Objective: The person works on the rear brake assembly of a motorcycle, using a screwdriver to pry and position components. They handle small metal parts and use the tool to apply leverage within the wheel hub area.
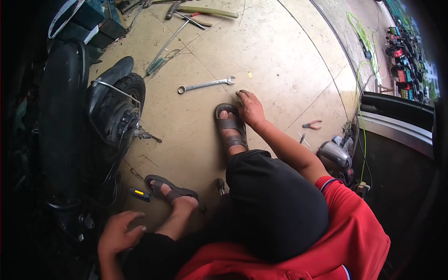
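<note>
On the smooth tan floor tiles (pixel 298 70) lies a long, shiny metal combination wrench (pixel 206 85), with a round ring at one end and an open mouth at the other. Near the open mouth is the right hand (pixel 250 108), its fingers loosely bent, seeming to hold nothing. Lower left, the left hand (pixel 122 233) is empty, thumb and fingers curved apart. Near it sits a bumpy black rubber tire (pixel 136 88). Small pliers (pixel 317 122) with reddish handles lie to the right.

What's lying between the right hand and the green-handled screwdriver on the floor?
In the head view, a combination wrench lies on the floor between the right hand and the green-handled screwdriver, touching neither.
</note>
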A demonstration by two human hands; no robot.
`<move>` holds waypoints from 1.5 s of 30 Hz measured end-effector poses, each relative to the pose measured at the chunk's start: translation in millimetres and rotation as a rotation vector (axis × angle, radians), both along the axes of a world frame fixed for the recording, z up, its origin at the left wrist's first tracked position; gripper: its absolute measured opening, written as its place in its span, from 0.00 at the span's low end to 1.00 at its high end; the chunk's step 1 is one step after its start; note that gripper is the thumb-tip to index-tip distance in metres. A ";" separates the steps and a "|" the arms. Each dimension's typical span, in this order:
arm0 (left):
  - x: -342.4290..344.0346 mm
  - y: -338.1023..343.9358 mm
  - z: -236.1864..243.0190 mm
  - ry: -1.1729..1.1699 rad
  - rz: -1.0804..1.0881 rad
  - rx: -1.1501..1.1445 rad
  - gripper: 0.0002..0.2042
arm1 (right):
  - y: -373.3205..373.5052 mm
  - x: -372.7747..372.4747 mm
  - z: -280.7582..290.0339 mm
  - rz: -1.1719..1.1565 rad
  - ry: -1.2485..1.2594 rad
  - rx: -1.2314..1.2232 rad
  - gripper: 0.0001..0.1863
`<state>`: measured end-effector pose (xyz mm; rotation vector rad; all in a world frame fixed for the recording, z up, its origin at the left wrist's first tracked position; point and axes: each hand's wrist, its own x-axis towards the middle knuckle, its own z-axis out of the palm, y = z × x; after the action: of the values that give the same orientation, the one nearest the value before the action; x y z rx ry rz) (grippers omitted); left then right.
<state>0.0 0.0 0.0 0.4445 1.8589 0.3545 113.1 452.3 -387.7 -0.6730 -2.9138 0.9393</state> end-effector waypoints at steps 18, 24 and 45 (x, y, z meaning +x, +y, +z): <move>106.7 46.3 10.3 0.129 -0.214 0.036 0.19 | -91.2 415.2 47.9 -0.702 -0.301 -0.066 0.16; 146.6 24.4 59.3 0.382 -0.130 -0.015 0.17 | -107.6 500.7 55.2 -0.970 -0.355 -0.099 0.13; 202.5 -323.8 -28.3 0.491 1.191 0.416 0.21 | 23.1 469.0 18.5 -0.901 -0.261 0.002 0.15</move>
<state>202.5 -323.8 -28.3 -0.4192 2.3646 1.5516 582.1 475.4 -369.2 -1.9673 -2.2899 0.7393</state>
